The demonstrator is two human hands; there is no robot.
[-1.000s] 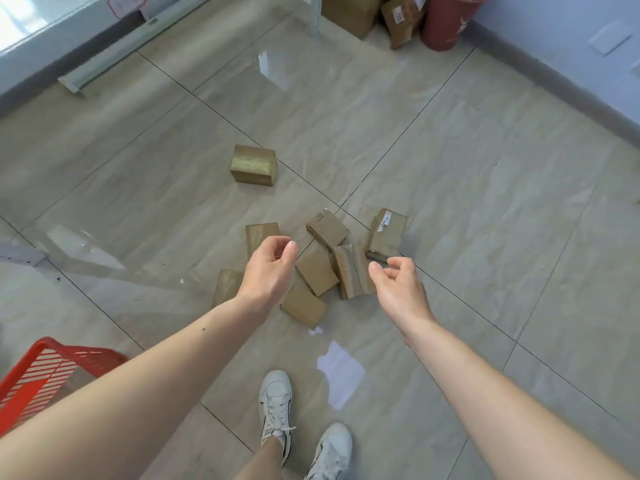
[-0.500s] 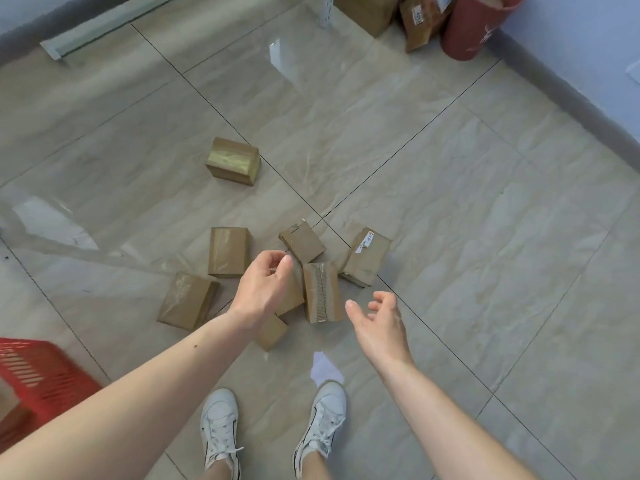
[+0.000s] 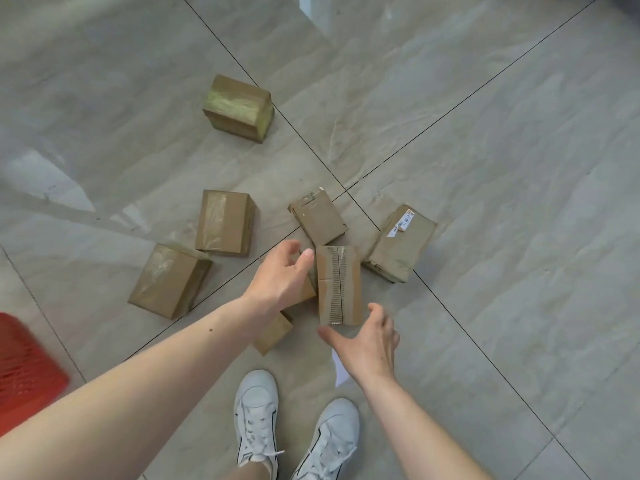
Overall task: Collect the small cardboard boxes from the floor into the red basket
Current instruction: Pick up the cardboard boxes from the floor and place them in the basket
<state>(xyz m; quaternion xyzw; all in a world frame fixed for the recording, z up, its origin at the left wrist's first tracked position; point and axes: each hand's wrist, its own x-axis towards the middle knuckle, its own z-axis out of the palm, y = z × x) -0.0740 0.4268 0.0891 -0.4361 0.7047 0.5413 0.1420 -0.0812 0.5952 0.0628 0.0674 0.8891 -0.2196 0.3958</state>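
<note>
Several small cardboard boxes lie on the tiled floor. A taped box [image 3: 339,285] sits in the middle, between my two hands. My left hand [image 3: 280,277] hovers over a partly hidden box [image 3: 304,292], fingers loosely spread, holding nothing. My right hand [image 3: 369,342] reaches just below the taped box's near end, fingers open, not gripping. Another box [image 3: 272,334] pokes out under my left forearm. Others lie at left [image 3: 169,280], [image 3: 225,221], at the far side [image 3: 239,107], and at right [image 3: 317,216], [image 3: 400,242]. The red basket [image 3: 24,368] shows at the left edge.
My two white sneakers [image 3: 256,414], [image 3: 332,438] stand on the floor just below the boxes. A white scrap of paper [image 3: 341,370] lies under my right wrist. Grey floor tiles with dark grout lines stretch to the right.
The view has dropped closer to the floor. Both hands have come lower toward the middle boxes, the right hand now at the taped box's near end.
</note>
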